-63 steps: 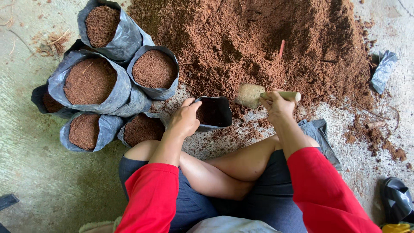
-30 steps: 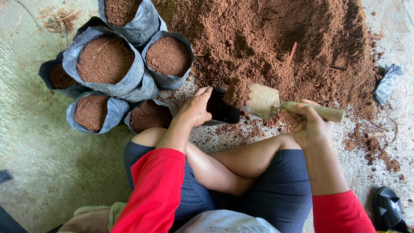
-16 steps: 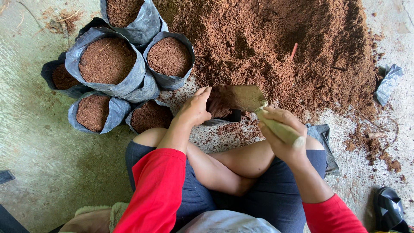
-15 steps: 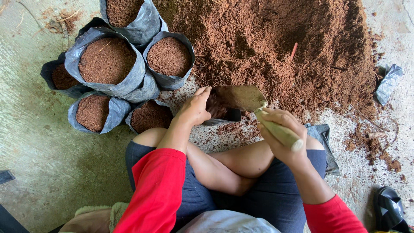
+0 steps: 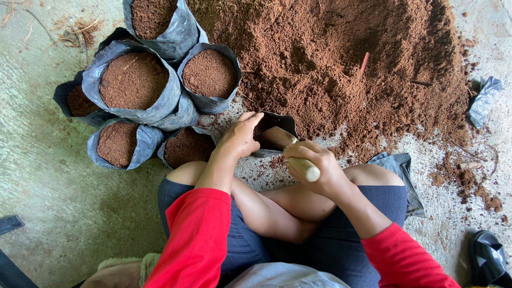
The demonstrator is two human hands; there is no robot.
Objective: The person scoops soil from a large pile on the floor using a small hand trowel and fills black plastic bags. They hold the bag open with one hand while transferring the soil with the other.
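Trowel (image 5: 280,140) (right hand (image 5: 314,168)) enters black bag (image 5: 277,124) — left hand (image 5: 240,137) steadies.

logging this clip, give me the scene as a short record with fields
left hand: holds the rim of a small black bag
right hand: grips the pale handle of a trowel, blade tipped into the bag
filled bags: six, clustered to the left
soil pile: loose, brown, beyond the bag
floor: bare concrete

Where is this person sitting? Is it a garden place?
Probably a plant nursery or potting spot. A big heap of brown soil lies on a bare concrete floor, filled grey grow bags stand together beside it, and the right hand tips a trowel into another bag that the left hand holds open.
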